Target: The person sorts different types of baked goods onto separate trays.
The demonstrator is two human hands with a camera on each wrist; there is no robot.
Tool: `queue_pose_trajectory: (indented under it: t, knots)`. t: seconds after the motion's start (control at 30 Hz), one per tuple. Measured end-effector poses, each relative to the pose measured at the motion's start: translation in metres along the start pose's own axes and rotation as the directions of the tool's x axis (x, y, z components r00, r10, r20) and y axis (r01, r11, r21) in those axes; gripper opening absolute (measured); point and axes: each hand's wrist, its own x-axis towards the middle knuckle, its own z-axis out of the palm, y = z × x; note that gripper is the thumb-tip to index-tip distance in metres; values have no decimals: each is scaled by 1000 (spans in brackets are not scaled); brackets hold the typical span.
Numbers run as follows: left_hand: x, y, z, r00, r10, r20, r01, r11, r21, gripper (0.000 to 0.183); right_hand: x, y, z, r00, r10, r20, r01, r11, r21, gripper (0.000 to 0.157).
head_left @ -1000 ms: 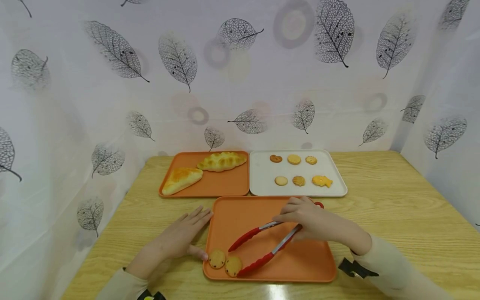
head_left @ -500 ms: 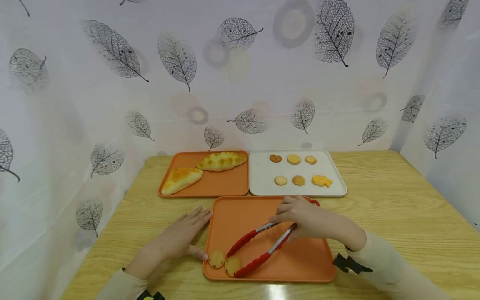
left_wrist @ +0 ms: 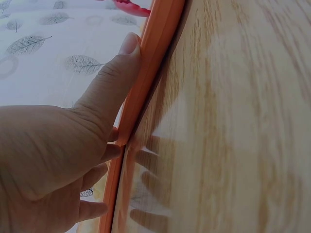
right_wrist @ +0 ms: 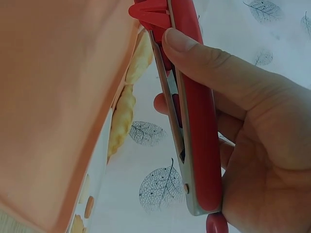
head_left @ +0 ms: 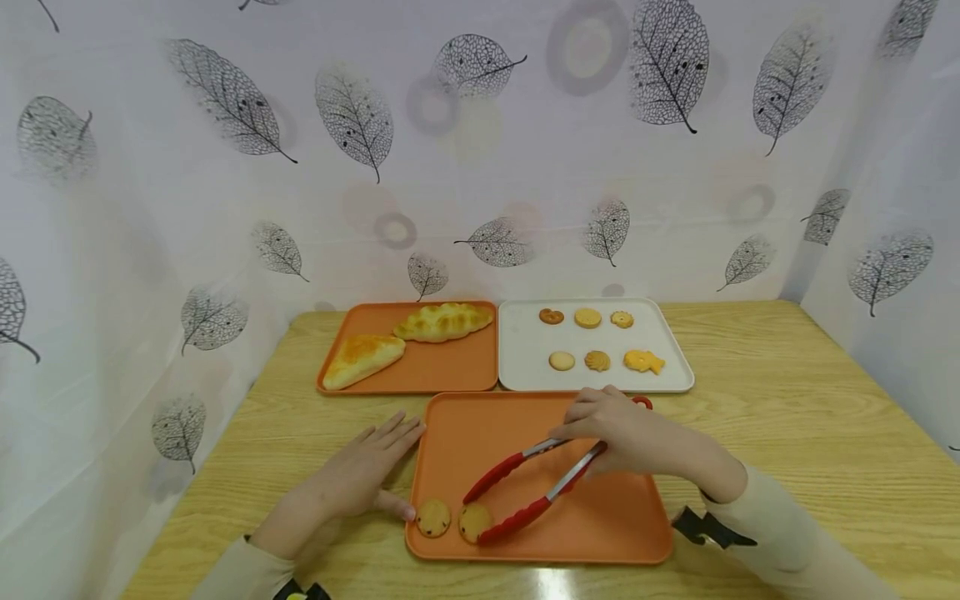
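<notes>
My right hand (head_left: pixel 611 429) grips a pair of red-and-silver tongs (right_wrist: pixel 197 121), thumb along one arm and fingers round the other side. The tongs' red tips are spread around a round cookie with dark chips (head_left: pixel 474 522) near the front left of the orange tray (head_left: pixel 540 552). A second chip cookie (head_left: pixel 432 518) lies just left of it, a small gap between them. At the tray's left edge my left hand (head_left: pixel 360 475) has its fingers spread and straight, thumb and fingertips against the rim. The left wrist view shows that thumb (left_wrist: pixel 114 80) extended along the rim.
Behind, a second orange tray (head_left: pixel 450 379) bears a triangular bread (head_left: pixel 363 360) and a braided loaf (head_left: pixel 444 322). Beside it a white tray (head_left: pixel 521 350) holds several small cookies, one fish-shaped (head_left: pixel 643 361). A leaf-print curtain (head_left: pixel 480 167) encloses the wooden table (head_left: pixel 780 400).
The tongs shifted slightly left, then back right. The right chip cookie has slid a little right and away from the edge, parting from the other cookie. My left hand has stayed still.
</notes>
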Motion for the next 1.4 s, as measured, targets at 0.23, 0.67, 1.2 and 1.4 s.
queue_pose_trajectory:
  t: [0.23,0.67,1.2,1.4]
  knots:
    - [0,0,0,1000,-3,6,3,1000,0,113,-9,8,-6,999,31,-45,-31,1000,-1,46]
    - [0,1,-1,1000,-5,6,5,1000,-13,114,-21,45,-12,974,-41,-224,28,998,-62,51]
    - [0,2,-3,1000,-4,18,4,1000,-21,113,-20,82,-26,965,115,-238,-142,985,-100,53]
    - [-1,3,-3,1000,-3,17,4,1000,-23,113,-14,97,-27,953,199,-229,-223,971,-83,50]
